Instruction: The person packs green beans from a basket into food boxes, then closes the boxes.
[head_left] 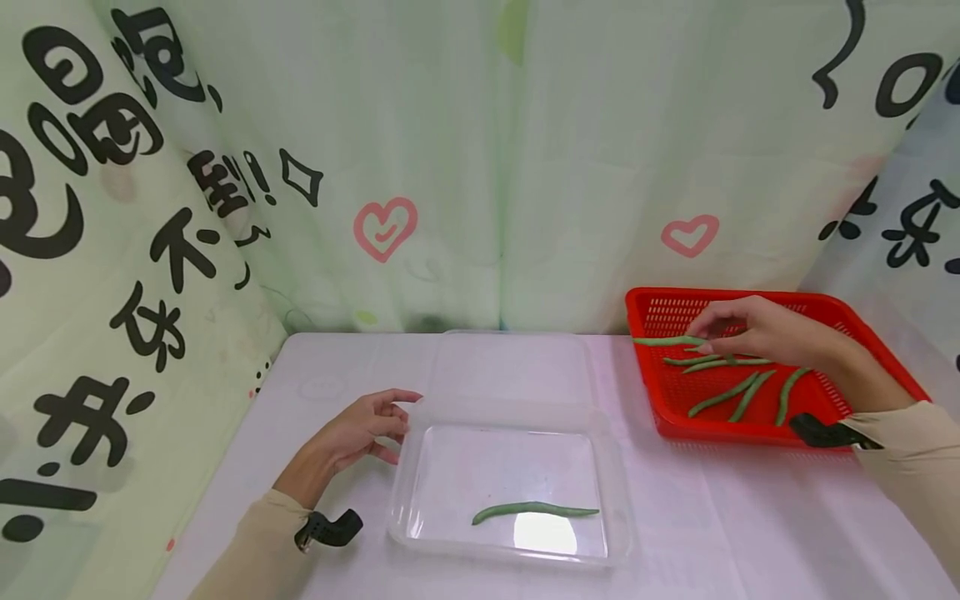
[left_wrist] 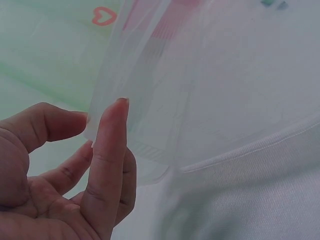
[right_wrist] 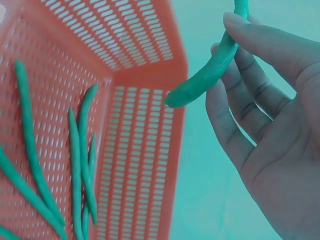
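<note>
At the container's left side, my left hand (head_left: 371,429) pinches the rim of a clear plastic container (head_left: 405,500); in the left wrist view thumb and fingers lie on either side of the container's wall (left_wrist: 142,100). One long green bean (head_left: 534,508) lies on the container's bottom. Over the red basket (head_left: 712,429), my right hand (head_left: 780,329) holds another green bean (right_wrist: 205,80) between thumb and fingers, its end pointing left in the head view. Several more green beans (head_left: 723,396) lie on the basket's floor below that hand.
A white cloth covers the table (head_left: 675,517). Behind the container lies a flat clear sheet, perhaps a lid (head_left: 517,358). Printed curtains (head_left: 487,167) hang along the back and both sides. The basket's slotted walls (right_wrist: 137,160) rise around the beans.
</note>
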